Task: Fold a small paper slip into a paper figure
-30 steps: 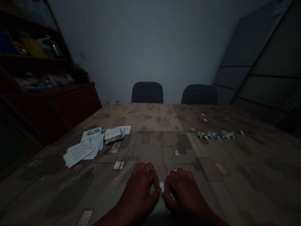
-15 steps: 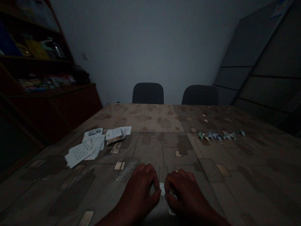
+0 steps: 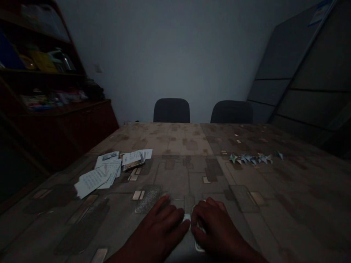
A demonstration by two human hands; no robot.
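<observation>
A small piece of pale folded paper (image 3: 187, 217) sits between my two hands, low in the middle of the view and mostly covered by fingers. My left hand (image 3: 161, 230) pinches its left side between thumb and forefinger, with the index finger stretched forward a little. Curled fingers of my right hand (image 3: 215, 224) grip the right side. The exact shape of the fold is too dark and small to tell. Farther off to the right stands a row of several small folded paper figures (image 3: 251, 159), pointed like little cranes.
Printed paper cards (image 3: 94, 180) lie overlapping at the left, beside a small stack (image 3: 134, 163). A patterned cloth covers the table (image 3: 175, 171). Two dark chairs (image 3: 171, 110) stand at the far edge. Filled shelves (image 3: 44, 69) rise on the left, a cabinet (image 3: 274, 54) on the right.
My left hand has turned over the paper, its fingers flattening and its thumb stretching to the right. My right hand stays nearly in place. The view has shifted slightly.
</observation>
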